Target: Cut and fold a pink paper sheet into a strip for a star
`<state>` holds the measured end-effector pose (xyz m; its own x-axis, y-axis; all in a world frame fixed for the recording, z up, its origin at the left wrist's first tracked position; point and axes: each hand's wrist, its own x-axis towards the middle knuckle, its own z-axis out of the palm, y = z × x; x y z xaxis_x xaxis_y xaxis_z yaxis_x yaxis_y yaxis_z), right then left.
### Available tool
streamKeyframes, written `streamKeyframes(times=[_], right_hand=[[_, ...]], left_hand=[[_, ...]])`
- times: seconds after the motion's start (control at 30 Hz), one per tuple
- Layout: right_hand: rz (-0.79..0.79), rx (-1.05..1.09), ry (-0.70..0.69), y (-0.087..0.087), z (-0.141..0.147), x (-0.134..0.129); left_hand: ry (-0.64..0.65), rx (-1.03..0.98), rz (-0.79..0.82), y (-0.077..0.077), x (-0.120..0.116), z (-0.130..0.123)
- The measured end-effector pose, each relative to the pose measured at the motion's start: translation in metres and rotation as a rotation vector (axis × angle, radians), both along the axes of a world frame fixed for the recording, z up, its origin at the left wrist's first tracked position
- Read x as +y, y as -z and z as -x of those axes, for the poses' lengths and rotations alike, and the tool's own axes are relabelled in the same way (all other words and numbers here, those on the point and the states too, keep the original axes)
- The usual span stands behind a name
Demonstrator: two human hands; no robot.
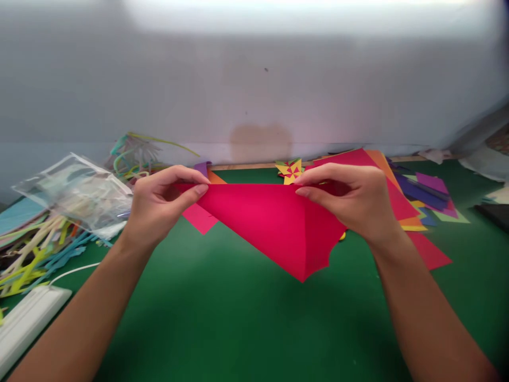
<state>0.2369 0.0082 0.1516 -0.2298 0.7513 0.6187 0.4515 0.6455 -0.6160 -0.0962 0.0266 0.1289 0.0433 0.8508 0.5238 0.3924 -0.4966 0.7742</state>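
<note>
A folded sheet of red paper (258,223) hangs in the air over the green table, its straight upper edge stretched level between my hands. My left hand (167,196) pinches that edge near its left end between thumb and forefinger. Farther along, my right hand (345,193) pinches the same edge, with its fingers covering part of the paper. The sheet narrows to a point at the bottom, and a vertical crease runs near its right side. Its lower right border looks notched. Behind the paper's top edge sits a yellow and red folded paper star (291,171).
Coloured paper sheets (405,201) lie piled at the right, with a red piece (431,250) nearer. At the left are a clear plastic bag (79,185), loose paper strips (43,249) and a white power strip (34,321) with a cable. A pale wall (178,90) stands behind the green table (246,329).
</note>
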Motion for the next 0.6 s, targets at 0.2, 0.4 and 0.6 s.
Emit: streamKeyframes(times=[0.2,0.4,0.6], right_hand=[[-0.002,0.012,0.003,-0.0032,-0.0009,-0.0007],[0.012,0.043,-0.004,-0.0022,-0.0015,0.0003],[0.012,0.030,0.006,-0.0014,-0.0017,0.0004]], left_hand=[[-0.006,-0.022,-0.025,-0.0067,-0.0073,-0.0035],[0.002,-0.040,-0.036,-0.0092,-0.0091,-0.0071],[-0.006,-0.017,-0.026,-0.0096,-0.0085,-0.0059]])
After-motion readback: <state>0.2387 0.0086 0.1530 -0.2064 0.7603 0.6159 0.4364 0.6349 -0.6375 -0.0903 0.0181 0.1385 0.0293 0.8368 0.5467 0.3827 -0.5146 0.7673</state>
